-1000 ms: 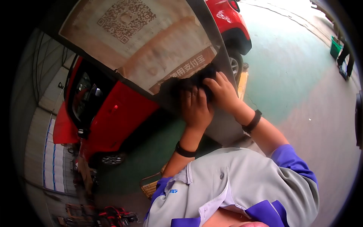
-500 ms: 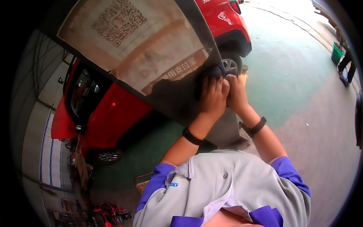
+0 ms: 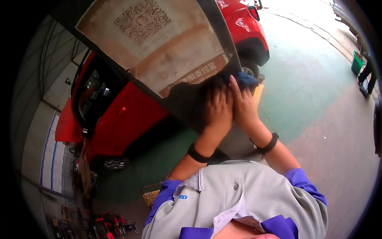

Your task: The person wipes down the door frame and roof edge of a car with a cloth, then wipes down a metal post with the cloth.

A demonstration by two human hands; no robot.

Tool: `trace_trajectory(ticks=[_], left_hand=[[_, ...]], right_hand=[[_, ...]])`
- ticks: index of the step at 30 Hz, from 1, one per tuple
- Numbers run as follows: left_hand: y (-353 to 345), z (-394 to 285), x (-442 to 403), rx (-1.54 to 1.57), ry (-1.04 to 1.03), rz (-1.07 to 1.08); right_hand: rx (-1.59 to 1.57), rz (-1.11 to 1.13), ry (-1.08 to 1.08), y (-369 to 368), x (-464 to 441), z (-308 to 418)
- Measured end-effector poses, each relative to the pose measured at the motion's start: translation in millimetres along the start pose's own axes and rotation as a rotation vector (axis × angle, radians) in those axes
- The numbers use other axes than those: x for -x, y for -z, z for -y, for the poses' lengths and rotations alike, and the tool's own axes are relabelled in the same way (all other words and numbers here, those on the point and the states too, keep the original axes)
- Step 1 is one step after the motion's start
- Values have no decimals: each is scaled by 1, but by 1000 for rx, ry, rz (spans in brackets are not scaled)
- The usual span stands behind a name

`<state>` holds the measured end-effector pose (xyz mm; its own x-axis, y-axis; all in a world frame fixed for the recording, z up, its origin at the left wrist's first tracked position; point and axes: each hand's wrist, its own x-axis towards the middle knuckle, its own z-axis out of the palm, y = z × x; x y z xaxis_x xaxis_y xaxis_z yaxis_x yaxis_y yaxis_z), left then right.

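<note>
A dark panel, with a worn printed sheet stuck on it, stands tilted in front of me. A dark blue cloth lies bunched at the panel's lower right corner. My left hand is laid flat, its fingers stretched toward the dark bunched material; its fingertips are hard to make out against it. Close beside it, my right hand has straight fingers resting at the blue cloth, one pointing up along its edge. Neither hand is wrapped around anything.
A red car with an open door stands behind the panel. Something yellow is just right of my right hand. A green bin and a person's legs are far right. A wire basket and red tools are lower left.
Both hands were curled on the dark cloth; their fingers have now straightened and moved slightly down. More of the blue cloth shows. The panel and car have shifted slightly right in view.
</note>
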<state>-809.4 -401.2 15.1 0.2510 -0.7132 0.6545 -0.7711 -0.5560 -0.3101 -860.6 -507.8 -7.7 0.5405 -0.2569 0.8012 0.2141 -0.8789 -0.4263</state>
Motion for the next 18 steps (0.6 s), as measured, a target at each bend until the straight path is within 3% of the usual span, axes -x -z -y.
trace_trajectory(ticks=[18], left_hand=[[-17,-12,-13,-109,62,-43]], right_hand=[[313,71,140,-11,-4,-25]])
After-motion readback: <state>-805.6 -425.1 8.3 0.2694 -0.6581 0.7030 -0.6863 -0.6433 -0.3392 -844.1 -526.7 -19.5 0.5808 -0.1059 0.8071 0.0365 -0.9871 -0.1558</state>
